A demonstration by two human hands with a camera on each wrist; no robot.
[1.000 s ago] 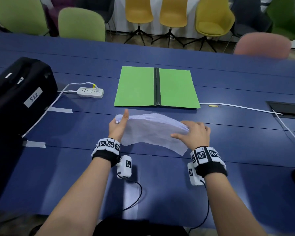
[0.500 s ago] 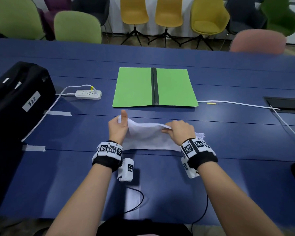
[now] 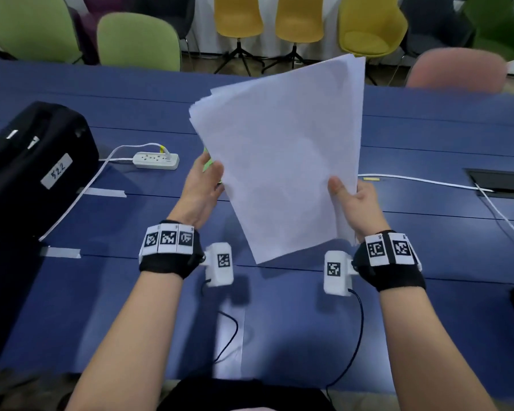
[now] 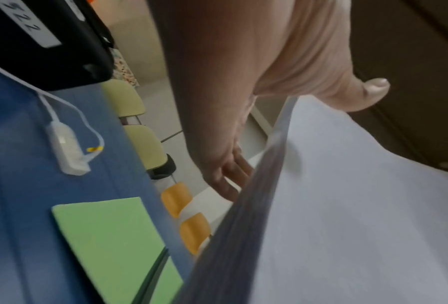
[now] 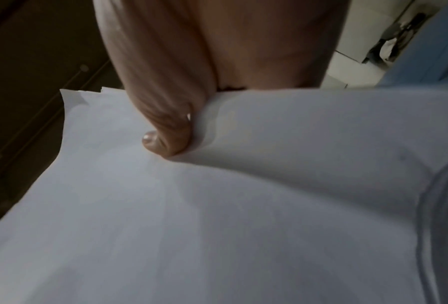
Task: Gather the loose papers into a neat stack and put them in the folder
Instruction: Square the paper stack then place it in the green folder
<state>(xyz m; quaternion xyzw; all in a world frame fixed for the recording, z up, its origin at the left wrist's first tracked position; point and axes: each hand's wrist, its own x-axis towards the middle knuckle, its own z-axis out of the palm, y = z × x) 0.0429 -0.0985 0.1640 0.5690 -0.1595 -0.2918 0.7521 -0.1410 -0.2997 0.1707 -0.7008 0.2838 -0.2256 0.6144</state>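
Note:
A stack of white papers (image 3: 279, 161) is held up in the air, tilted, with its lower corner pointing at the blue table (image 3: 428, 137). My left hand (image 3: 209, 176) holds the stack's left edge, thumb in front and fingers behind (image 4: 233, 174). My right hand (image 3: 349, 200) grips the right edge, with the thumb (image 5: 165, 139) pressed on the front sheet. The top edges of the sheets are uneven. The open green folder (image 4: 108, 236) lies flat on the table beyond the papers. In the head view only a sliver of the folder (image 3: 209, 166) shows.
A black case labelled 522 (image 3: 33, 161) stands at the left. A white power strip (image 3: 156, 160) with its cord lies near it. A white cable (image 3: 422, 180) runs to a recessed box (image 3: 502, 185) at the right. Chairs line the far side.
The papers have been lifted off the table and turned upright. Both hands rose with them, and the stack now hides the folder in the head view.

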